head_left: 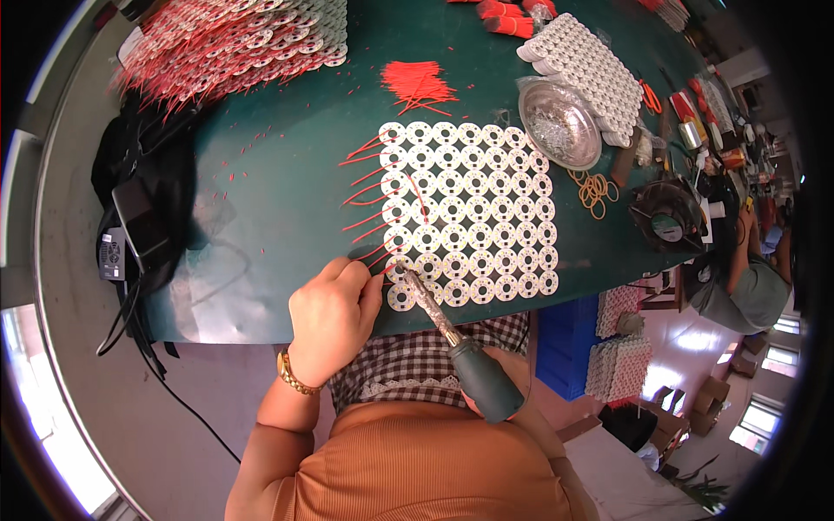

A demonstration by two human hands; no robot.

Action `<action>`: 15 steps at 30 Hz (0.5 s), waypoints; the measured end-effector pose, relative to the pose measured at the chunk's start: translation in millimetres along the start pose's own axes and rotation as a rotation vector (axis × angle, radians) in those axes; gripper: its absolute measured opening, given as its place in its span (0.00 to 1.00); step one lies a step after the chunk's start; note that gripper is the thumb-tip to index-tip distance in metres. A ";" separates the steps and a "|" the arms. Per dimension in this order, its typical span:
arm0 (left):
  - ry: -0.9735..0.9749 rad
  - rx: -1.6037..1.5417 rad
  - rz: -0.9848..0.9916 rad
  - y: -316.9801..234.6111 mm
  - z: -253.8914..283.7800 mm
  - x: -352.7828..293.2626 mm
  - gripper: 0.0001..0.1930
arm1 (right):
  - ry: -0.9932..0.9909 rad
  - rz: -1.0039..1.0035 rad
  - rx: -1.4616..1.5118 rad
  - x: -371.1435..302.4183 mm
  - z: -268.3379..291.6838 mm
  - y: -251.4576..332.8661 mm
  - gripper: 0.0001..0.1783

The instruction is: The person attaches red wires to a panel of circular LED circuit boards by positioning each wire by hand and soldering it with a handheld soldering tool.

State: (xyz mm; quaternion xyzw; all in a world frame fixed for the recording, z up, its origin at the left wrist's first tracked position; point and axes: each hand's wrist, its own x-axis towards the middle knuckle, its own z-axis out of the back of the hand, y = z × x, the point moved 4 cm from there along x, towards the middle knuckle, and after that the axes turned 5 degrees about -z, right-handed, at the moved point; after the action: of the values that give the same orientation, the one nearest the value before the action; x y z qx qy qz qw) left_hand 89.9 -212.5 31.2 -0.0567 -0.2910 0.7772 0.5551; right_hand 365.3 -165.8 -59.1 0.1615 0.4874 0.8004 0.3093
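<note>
A panel of round white circuit boards (476, 208), each with a hole in its middle, lies flat on the green table. My right hand (514, 369), mostly behind the dark handle, grips a soldering iron (485, 379). Its tip is at a board in the left column, second row from the near edge; whether it touches is too small to tell. Beside that board my left hand (332, 306) is closed, pinching a thin red wire (385, 271) by its end. Other red wires stick out leftward from boards farther up that column, and one lies across the panel.
Beyond the panel lies a pile of red wires (417, 82). Stacked wired boards (252, 48) fill the far left; more white panels (586, 74) stand far right, near a clear bowl (560, 124), rubber bands (594, 193) and a fan (667, 215). Another person (747, 282) sits at right.
</note>
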 end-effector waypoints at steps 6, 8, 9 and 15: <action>0.022 0.043 -0.021 2.1 -0.2 1.2 0.11 | 0.206 -0.217 0.068 1.9 1.5 0.1 0.18; 0.023 0.048 -0.017 2.1 -0.7 0.8 0.11 | 0.203 -0.279 0.097 3.5 5.2 -0.9 0.18; 0.016 0.046 -0.020 1.8 -0.8 0.5 0.11 | 0.203 -0.302 0.105 3.3 6.6 -1.2 0.17; 0.050 -0.029 0.024 3.2 2.0 -0.2 0.11 | 0.223 -0.471 0.144 0.9 9.9 -9.0 0.15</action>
State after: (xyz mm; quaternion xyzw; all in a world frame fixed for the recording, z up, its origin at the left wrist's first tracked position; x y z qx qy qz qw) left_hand 86.5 -214.2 31.2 -0.0874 -0.2875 0.7778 0.5520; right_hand 373.2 -155.4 -62.4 -0.0239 0.5984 0.6824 0.4192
